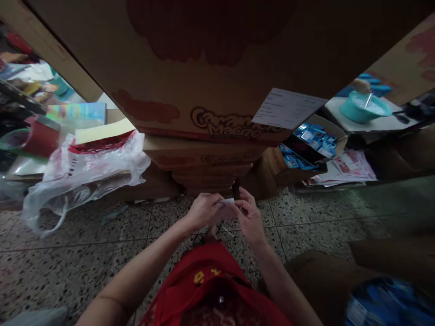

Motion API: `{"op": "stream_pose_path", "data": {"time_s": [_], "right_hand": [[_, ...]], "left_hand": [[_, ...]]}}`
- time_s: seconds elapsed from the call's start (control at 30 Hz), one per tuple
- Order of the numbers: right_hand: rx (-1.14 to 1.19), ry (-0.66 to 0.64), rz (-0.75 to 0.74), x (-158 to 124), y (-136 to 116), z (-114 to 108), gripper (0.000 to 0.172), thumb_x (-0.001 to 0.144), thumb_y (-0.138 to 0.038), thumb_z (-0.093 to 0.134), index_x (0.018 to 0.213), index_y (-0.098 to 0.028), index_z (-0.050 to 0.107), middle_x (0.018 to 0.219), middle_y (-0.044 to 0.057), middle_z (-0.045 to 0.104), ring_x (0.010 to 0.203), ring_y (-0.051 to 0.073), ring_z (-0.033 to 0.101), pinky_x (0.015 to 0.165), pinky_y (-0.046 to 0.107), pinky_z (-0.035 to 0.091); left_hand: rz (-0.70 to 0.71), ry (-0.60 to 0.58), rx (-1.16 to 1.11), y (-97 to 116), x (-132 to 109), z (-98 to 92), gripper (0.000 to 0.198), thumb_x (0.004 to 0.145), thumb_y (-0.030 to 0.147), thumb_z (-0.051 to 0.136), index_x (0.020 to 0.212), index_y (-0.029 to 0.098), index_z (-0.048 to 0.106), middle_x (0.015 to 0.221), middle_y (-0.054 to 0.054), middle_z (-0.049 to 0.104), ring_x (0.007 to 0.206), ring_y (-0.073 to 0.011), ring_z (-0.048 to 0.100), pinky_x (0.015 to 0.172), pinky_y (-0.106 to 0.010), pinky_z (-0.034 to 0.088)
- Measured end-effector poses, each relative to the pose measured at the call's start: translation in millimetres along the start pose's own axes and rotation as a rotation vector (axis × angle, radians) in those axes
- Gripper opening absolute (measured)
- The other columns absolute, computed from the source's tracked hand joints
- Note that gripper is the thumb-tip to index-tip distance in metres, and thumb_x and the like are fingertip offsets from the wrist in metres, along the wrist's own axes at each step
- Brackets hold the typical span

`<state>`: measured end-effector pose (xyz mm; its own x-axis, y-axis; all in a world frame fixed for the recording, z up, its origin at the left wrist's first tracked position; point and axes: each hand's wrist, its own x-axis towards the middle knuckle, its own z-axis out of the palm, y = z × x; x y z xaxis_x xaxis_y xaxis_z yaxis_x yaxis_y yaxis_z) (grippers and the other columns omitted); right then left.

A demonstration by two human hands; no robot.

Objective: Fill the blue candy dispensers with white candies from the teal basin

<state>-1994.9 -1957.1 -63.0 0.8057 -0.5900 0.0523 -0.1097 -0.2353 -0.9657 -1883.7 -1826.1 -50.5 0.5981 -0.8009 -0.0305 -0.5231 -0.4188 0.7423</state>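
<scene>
A small white paper (227, 209) is held between my two hands, low in the middle of the head view. My left hand (205, 209) pinches its left end, with the thumb on top. My right hand (249, 215) has thumb and fingertips at the paper's right edge, its upper fingers raised. Just beyond my hands rises a stack of brown cardboard boxes (170, 102). On the top box's front, a white printed label (288, 108) is stuck at the lower right.
At left lie a white plastic bag (84, 174) and a yellow sheet (103, 131). At right are an open box of blue packets (317, 138), a turquoise bowl (360, 111) with a person's hand (360, 85) near it, and printed sheets (353, 167). More blue packets (387, 301) sit at lower right.
</scene>
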Motion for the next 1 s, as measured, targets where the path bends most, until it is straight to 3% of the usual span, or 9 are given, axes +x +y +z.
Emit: {"op": "stream_pose_path", "data": {"time_s": [0.07, 0.17, 0.33, 0.5, 0.63, 0.73, 0.8, 0.87, 1.0], "right_hand": [[0.037, -0.139, 0.048, 1, -1, -1, 0.024, 0.076, -0.043, 0.062, 0.082, -0.021, 0.070, 0.109, 0.007, 0.064, 0.098, 0.022, 0.058, 0.082, 0.033, 0.048], [0.079, -0.260, 0.162, 1, -2, 0, 0.026, 0.077, -0.040, 0.059, 0.089, -0.019, 0.069, 0.081, 0.004, 0.068, 0.074, 0.018, 0.061, 0.067, 0.028, 0.048], [0.122, -0.158, 0.263, -4, 3, 8, 0.024, 0.068, -0.037, 0.063, 0.082, -0.019, 0.070, 0.073, 0.002, 0.068, 0.069, 0.017, 0.059, 0.064, 0.027, 0.046], [0.499, -0.065, 0.509, -10, 9, 13, 0.038, 0.066, -0.054, 0.065, 0.065, -0.016, 0.064, 0.063, 0.003, 0.063, 0.059, 0.015, 0.056, 0.056, 0.027, 0.043], [0.511, -0.045, 0.543, -5, 25, 12, 0.046, 0.057, -0.061, 0.070, 0.061, -0.017, 0.058, 0.058, 0.001, 0.059, 0.051, 0.013, 0.051, 0.050, 0.026, 0.039], [0.413, -0.027, 0.547, 3, 46, 10, 0.051, 0.047, -0.064, 0.073, 0.057, -0.018, 0.053, 0.050, -0.003, 0.051, 0.047, 0.011, 0.044, 0.046, 0.025, 0.035], [0.353, -0.016, 0.539, 8, 59, 7, 0.054, 0.043, -0.066, 0.073, 0.055, -0.019, 0.049, 0.048, -0.005, 0.047, 0.046, 0.010, 0.042, 0.045, 0.024, 0.034], [0.327, 0.001, 0.517, 11, 68, 3, 0.056, 0.043, -0.068, 0.071, 0.054, -0.020, 0.046, 0.047, -0.006, 0.045, 0.046, 0.010, 0.041, 0.045, 0.024, 0.033], [0.290, 0.024, 0.444, 10, 70, -13, 0.053, 0.050, -0.066, 0.071, 0.057, -0.020, 0.046, 0.049, -0.007, 0.043, 0.048, 0.008, 0.037, 0.045, 0.022, 0.029]], "left_hand": [[-0.059, -0.023, -0.067, -2, 0, 0.7, 0.020, 0.085, 0.023, 0.048, 0.084, 0.018, 0.068, 0.075, -0.001, 0.068, 0.069, -0.0139, 0.060, 0.065, -0.023, 0.043], [-0.021, 0.031, -0.141, -5, -3, 5.3, 0.019, 0.084, 0.026, 0.052, 0.095, 0.019, 0.066, 0.088, -0.001, 0.069, 0.079, -0.0138, 0.061, 0.070, -0.023, 0.045], [0.064, 0.213, -0.049, -7, -8, 23.0, 0.017, 0.087, 0.029, 0.053, 0.091, 0.021, 0.067, 0.087, -0.001, 0.068, 0.082, -0.0136, 0.061, 0.076, -0.024, 0.046], [0.349, 0.365, 0.245, -17, -17, 39.7, 0.020, 0.090, 0.023, 0.048, 0.095, 0.022, 0.068, 0.100, -0.007, 0.068, 0.091, -0.0168, 0.062, 0.083, -0.031, 0.047], [0.582, 0.242, 0.275, -9, -32, 40.5, 0.018, 0.088, 0.023, 0.051, 0.096, 0.026, 0.067, 0.106, -0.005, 0.068, 0.110, -0.0202, 0.056, 0.098, -0.039, 0.040], [0.722, 0.147, 0.075, 18, -47, 29.9, 0.020, 0.089, 0.021, 0.048, 0.095, 0.027, 0.066, 0.092, -0.001, 0.071, 0.099, -0.0161, 0.062, 0.105, -0.040, 0.034], [0.648, 0.206, -0.140, 36, -53, 17.4, 0.017, 0.088, 0.022, 0.049, 0.089, 0.023, 0.066, 0.085, -0.001, 0.070, 0.085, -0.0148, 0.064, 0.098, -0.037, 0.041], [0.378, 0.302, -0.373, 47, -50, 2.8, 0.014, 0.085, 0.026, 0.054, 0.081, 0.020, 0.066, 0.078, -0.003, 0.068, 0.074, -0.0141, 0.061, 0.079, -0.031, 0.049], [-0.130, 0.280, -0.723, 34, -21, -20.5, 0.020, 0.075, 0.028, 0.062, 0.091, 0.018, 0.067, 0.071, -0.001, 0.059, 0.058, -0.0097, 0.052, 0.049, -0.020, 0.041]]}}
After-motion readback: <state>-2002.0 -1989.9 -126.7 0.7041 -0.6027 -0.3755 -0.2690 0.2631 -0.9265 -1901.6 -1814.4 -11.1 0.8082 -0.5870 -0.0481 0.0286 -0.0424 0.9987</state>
